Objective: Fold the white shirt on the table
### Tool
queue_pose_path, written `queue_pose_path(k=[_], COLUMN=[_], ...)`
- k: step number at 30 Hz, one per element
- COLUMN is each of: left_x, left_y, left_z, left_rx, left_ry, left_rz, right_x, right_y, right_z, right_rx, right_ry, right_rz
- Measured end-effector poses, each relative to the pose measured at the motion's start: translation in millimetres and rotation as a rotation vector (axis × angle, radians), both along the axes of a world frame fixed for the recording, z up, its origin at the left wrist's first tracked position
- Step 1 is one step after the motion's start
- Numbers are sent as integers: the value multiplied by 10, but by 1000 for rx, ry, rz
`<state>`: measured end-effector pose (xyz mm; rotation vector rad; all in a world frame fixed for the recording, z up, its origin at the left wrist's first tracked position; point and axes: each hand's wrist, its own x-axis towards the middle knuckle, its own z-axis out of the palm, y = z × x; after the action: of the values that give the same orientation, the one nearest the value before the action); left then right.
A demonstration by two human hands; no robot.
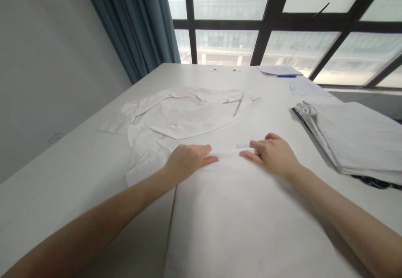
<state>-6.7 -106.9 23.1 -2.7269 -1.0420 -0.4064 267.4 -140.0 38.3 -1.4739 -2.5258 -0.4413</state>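
A white shirt point(188, 114) lies spread on a white table point(63, 173), its collar end toward the window. A folded part of the same white cloth point(238, 215) lies flat in front of me. My left hand point(188, 158) pinches the far edge of this fold with thumb and fingers pressed together. My right hand point(274, 152) grips the same edge a little to the right, fingers curled onto the cloth. Both hands rest on the table about a hand's width apart.
A stack of folded grey-white garments point(354, 137) sits at the right edge of the table. Papers point(278, 70) and a blue pen point(286, 76) lie at the far side by the window. A teal curtain point(138, 22) hangs at the back left.
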Motion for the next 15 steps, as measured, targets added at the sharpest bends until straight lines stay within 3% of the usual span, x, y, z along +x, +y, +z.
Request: queue_pose_path(k=[5, 12, 15], left_x=[-7, -56, -85], left_y=[29, 95, 134], left_z=[6, -35, -32], left_rx=[-48, -38, -32], left_ry=[36, 34, 38], left_rz=[32, 24, 24], right_x=[18, 142, 175], right_y=[4, 59, 65], right_z=[8, 14, -19], right_rx=[23, -126, -52], right_ry=[35, 54, 67], right_rz=[17, -91, -92])
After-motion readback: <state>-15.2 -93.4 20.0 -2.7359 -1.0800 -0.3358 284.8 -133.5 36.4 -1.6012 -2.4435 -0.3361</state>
